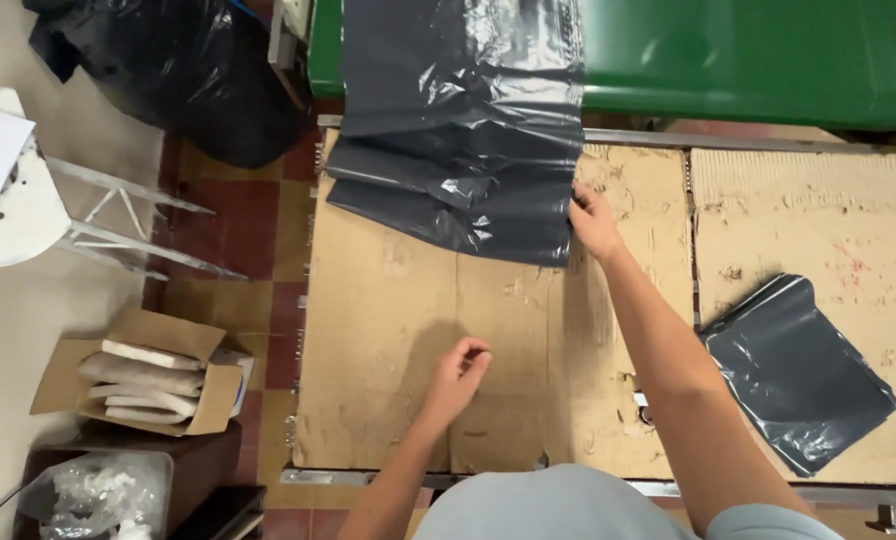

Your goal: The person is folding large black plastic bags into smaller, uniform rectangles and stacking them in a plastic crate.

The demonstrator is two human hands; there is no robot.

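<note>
A long sheet of dark grey plastic film (pixel 458 130) hung down from the top of the view and lay in folds across the far part of the cardboard-covered table (pixel 388 330). The right hand (pixel 593 222) pinched the film's right lower edge, fingers pressed together on it. The left hand (pixel 458 372) hovered over bare cardboard, touching nothing, its fingers loosely curled with thumb near fingertips. A flat dark grey plastic bag (pixel 798 375) lay well apart at the table's right. Behind stood a green bin (pixel 758 55); on the floor to the left sat an open cardboard box (pixel 148 385) of white packets.
</note>
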